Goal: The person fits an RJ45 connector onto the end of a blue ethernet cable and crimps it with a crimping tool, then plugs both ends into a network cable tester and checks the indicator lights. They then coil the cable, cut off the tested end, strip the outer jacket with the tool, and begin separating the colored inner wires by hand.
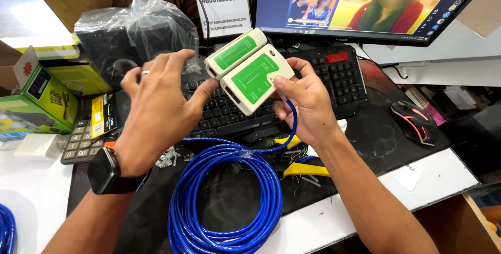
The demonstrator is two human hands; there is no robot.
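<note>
— So, what do I see in my hands right now?

— Your right hand [308, 102] is closed around a white cable tester [249, 71] with green faces. The fingers wrap the far side and the thumb presses on the near green face. The tester sits up above the bench, to the left of that hand's palm.

— And my left hand [156, 113]?

— It is spread wide open and holds nothing. Its thumb tip just touches the left end of the tester. The other fingers point up and away. I see a ring on one finger and a black watch [109, 171] on the wrist.

— Where does the blue cable [224, 196] go?

— One end runs up under your right hand to the bottom of the tester. I cannot tell if it is plugged in. The rest lies in a big round coil on the black mat [381, 144], right below both hands.

— What else is close?

— A black keyboard [334, 76] lies behind the tester. Yellow-handled pliers [305, 169] lie just beside the coil, under your right wrist. A black and red mouse [416, 122] sits well to the right. A calculator [83, 142] lies left of your left hand.
</note>
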